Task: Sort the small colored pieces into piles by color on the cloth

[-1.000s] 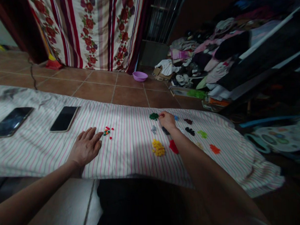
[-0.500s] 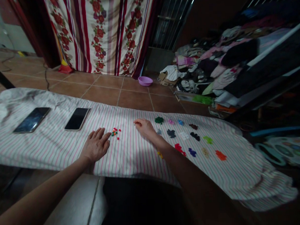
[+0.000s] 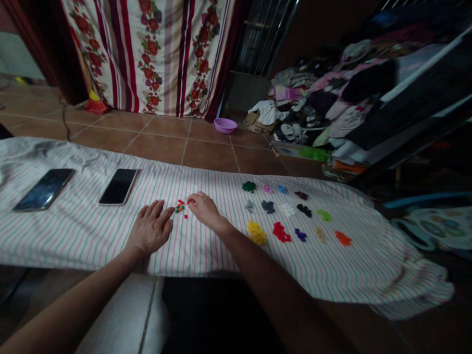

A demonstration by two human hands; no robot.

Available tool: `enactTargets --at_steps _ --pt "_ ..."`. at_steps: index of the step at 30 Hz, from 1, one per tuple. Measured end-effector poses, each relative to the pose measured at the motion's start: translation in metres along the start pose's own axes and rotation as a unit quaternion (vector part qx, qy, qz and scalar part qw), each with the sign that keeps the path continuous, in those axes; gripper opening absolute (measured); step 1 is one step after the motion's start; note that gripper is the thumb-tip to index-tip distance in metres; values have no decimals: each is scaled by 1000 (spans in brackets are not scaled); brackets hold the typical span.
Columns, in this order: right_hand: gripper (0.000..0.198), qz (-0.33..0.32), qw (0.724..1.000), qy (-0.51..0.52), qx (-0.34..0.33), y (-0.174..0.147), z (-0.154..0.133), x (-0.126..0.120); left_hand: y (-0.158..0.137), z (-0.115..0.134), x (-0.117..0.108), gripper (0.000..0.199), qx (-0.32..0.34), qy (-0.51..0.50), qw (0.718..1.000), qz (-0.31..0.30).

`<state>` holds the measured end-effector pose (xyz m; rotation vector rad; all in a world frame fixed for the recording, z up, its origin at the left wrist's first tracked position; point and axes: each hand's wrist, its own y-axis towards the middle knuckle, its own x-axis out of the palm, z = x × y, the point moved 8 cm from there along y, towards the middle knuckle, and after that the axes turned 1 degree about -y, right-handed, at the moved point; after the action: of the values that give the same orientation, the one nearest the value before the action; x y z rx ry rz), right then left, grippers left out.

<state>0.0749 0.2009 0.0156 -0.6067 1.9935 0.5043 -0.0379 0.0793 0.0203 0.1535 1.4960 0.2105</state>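
A small mixed cluster of tiny coloured beads (image 3: 180, 206) lies on the pink-striped cloth (image 3: 208, 251). My left hand (image 3: 151, 227) rests flat and open on the cloth just left of that cluster. The fingertips of my right hand (image 3: 204, 208) pinch at a red bead on the cluster's right edge; whether the bead is gripped is unclear. To the right lie sorted piles: green (image 3: 249, 186), yellow (image 3: 256, 232), red (image 3: 281, 232), orange (image 3: 342, 238), and several more.
Two dark phones (image 3: 118, 186) (image 3: 43, 189) lie on the cloth at left. Beyond the cloth is tiled floor with a purple bowl (image 3: 225, 125), a floral curtain (image 3: 156, 50) and a heap of clothes (image 3: 334, 99) at right.
My right hand has moved left from the green pile across the cloth to the mixed bead cluster. My left hand has stayed flat beside the cluster.
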Motion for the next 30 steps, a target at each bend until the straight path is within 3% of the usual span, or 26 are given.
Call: enactTargets --at_steps 11,20,30 --pt "21 30 995 95 25 -18 20 -18 -1 -1 -1 46 2 -6 1000 24" --pt "20 124 974 177 70 -65 75 -85 -2 -2 0 50 3 -17 1000 18" --pt "25 214 962 105 136 -154 151 -152 -3 -3 0 51 17 -18 999 45"
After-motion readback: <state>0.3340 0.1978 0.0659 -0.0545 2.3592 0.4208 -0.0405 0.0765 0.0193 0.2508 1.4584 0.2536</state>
